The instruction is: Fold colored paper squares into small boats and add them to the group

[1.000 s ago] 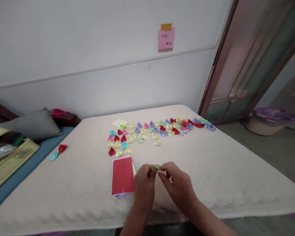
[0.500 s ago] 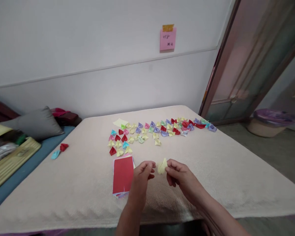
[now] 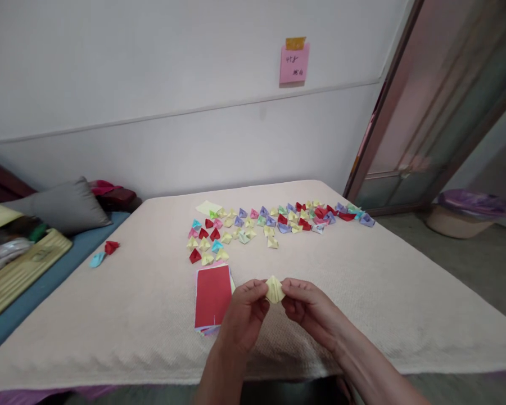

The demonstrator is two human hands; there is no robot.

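My left hand [image 3: 244,318] and my right hand [image 3: 310,309] both pinch a small yellow folded paper piece [image 3: 274,290] between their fingertips, just above the table's near middle. A stack of square paper sheets with a red sheet on top [image 3: 213,296] lies just left of my left hand. Farther back, several small folded paper pieces [image 3: 257,225] in yellow, red, purple, pink and blue lie in a loose band across the table.
The table has a cream textured cloth [image 3: 383,292]. A red and a blue folded piece [image 3: 104,253] lie at its left edge. Left of that are a grey cushion [image 3: 63,207] and a yellow tray [image 3: 21,270]. A pink note [image 3: 294,63] hangs on the wall; a door [image 3: 438,101] stands right.
The yellow piece went from a flat strip held by both hands, to my right hand alone, to a wider shape pinched by both hands again.
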